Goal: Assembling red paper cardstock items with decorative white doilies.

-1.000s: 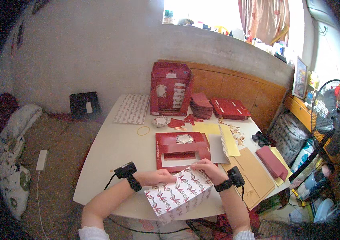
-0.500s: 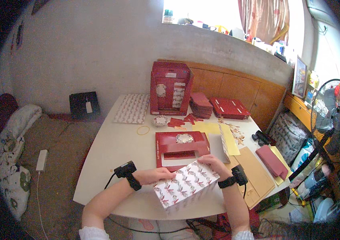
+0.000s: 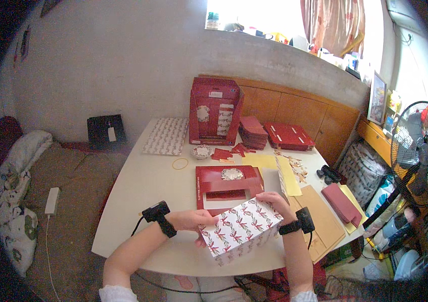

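Between my two hands is a white box-shaped piece (image 3: 244,226) printed with red bows and green sprigs, tilted over the table's near edge. My left hand (image 3: 194,220) grips its left end, thumb on top and fingers underneath. At the far right corner my right hand (image 3: 277,205) is closed around it. Whether it is folded card or a stack cannot be made out. Just beyond lies a flat red carton (image 3: 209,187) with a cut-out window and a white ornate label, partly covered by the patterned piece.
On the white table (image 3: 138,201) stand an upright red display box (image 3: 215,110), a patterned stack (image 3: 166,137), red card stacks (image 3: 253,133) and red trays (image 3: 289,136). Yellow sheets (image 3: 289,176), brown cardboard (image 3: 317,219) and a dark red folder (image 3: 342,204) lie right. A fan (image 3: 423,146) stands beyond.
The patterned piece has shifted slightly right and turned a little. My right hand has moved slightly right and up with it; my left fingers now show beneath its left end.
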`<action>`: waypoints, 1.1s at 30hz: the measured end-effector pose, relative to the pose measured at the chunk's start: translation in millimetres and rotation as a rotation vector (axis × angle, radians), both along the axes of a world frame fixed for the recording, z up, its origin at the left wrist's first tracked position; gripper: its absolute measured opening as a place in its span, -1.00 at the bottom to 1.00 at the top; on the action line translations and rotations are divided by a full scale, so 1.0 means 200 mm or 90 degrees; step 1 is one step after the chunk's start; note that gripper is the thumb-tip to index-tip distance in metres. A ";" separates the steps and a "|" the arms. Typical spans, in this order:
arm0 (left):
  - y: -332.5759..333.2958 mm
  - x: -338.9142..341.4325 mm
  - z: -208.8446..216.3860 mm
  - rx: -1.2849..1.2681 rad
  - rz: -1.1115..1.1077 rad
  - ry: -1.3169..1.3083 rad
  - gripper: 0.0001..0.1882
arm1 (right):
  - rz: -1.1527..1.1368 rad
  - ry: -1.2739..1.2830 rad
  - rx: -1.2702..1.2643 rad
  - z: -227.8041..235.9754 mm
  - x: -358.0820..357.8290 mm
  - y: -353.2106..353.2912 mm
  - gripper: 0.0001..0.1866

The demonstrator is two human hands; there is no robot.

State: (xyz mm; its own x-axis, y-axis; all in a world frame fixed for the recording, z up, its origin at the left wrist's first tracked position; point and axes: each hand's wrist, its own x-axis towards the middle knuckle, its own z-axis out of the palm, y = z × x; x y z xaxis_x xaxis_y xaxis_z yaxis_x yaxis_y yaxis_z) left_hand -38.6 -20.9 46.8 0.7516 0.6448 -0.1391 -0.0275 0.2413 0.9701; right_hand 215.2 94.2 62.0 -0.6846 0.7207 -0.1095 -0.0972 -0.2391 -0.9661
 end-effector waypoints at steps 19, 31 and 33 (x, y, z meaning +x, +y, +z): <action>0.00 -0.02 0.00 0.041 -0.003 -0.004 -0.42 | -0.032 0.014 -0.033 0.04 0.03 0.01 -0.80; 0.05 -0.07 -0.06 0.001 0.283 -0.345 -0.56 | -0.074 0.171 -0.133 0.03 -0.04 -0.04 -0.75; 0.02 -0.03 -0.01 0.160 0.410 -0.163 -0.54 | -0.072 0.166 -0.110 0.00 -0.02 -0.03 -0.72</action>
